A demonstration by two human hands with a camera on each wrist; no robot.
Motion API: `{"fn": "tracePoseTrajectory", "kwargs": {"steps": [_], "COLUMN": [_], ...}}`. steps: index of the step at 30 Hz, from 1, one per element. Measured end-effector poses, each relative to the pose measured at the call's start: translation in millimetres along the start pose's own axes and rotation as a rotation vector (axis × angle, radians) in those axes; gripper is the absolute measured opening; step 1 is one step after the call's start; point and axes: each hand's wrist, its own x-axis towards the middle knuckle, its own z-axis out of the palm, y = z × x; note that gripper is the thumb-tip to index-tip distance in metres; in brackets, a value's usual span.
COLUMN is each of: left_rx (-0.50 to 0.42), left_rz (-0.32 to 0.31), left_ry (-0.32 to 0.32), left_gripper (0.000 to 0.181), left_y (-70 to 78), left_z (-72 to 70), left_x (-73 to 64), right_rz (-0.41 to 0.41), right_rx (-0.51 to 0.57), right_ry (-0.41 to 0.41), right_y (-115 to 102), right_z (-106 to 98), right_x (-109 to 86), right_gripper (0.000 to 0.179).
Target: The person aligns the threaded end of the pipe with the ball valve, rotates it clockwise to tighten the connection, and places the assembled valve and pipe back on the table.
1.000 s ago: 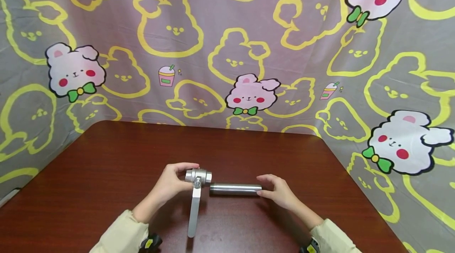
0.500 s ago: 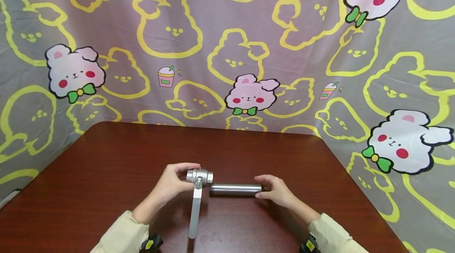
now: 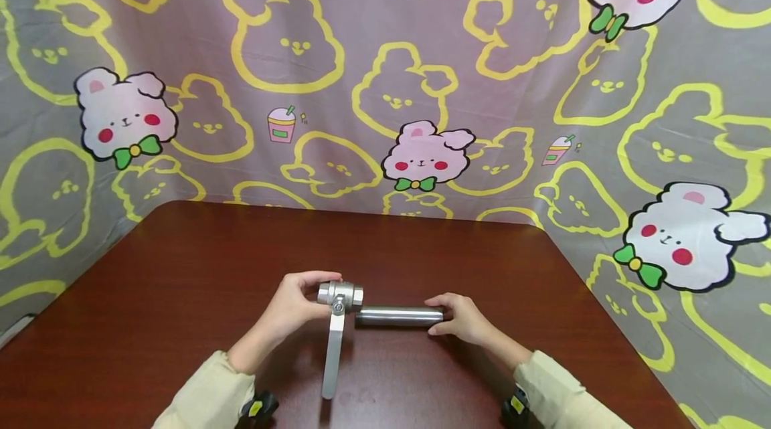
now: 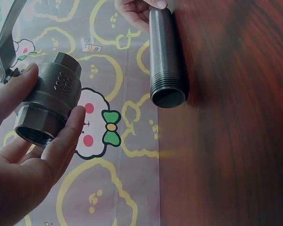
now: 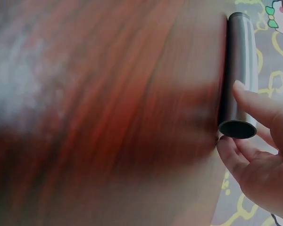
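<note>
In the head view a steel ball valve (image 3: 345,294) with a long lever handle (image 3: 332,359) is held by my left hand (image 3: 292,303), thumb and fingers around its body. The handle points toward me. Beside it a metal pipe (image 3: 397,316) lies crosswise on the table, its left end close to the valve's right port. My right hand (image 3: 461,320) grips the pipe's right end. In the right wrist view the thumb (image 5: 257,101) presses on the pipe's side and other fingers curl beneath its open end. The left wrist view shows the pipe's threaded end (image 4: 167,92) facing the valve.
The brown wooden table (image 3: 241,248) has a glossy top. A curtain (image 3: 337,81) printed with cartoon animals hangs behind it and along both sides. Dark devices (image 3: 259,407) are strapped at both wrists.
My right hand has slid left, farther over the pipe's end. The valve in my left hand has moved slightly right. The pipe stays in place on the table.
</note>
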Motion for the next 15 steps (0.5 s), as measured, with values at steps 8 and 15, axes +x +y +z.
{"fn": "tracePoseTrajectory", "kwargs": {"steps": [8, 15], "left_rx": [0.009, 0.01], "left_rz": [0.006, -0.007], "left_ry": [-0.009, -0.001], "left_gripper": [0.046, 0.046], "left_y": [0.1, 1.3], "left_z": [-0.8, -1.6], "left_x": [0.0, -2.0], "right_rz": [-0.049, -0.059], "right_rx": [-0.149, -0.174], "right_ry": [-0.001, 0.026], "right_y": [1.7, -2.7], "right_z": [2.1, 2.3], "right_x": [6.4, 6.9], "right_gripper": [0.036, 0.032]}}
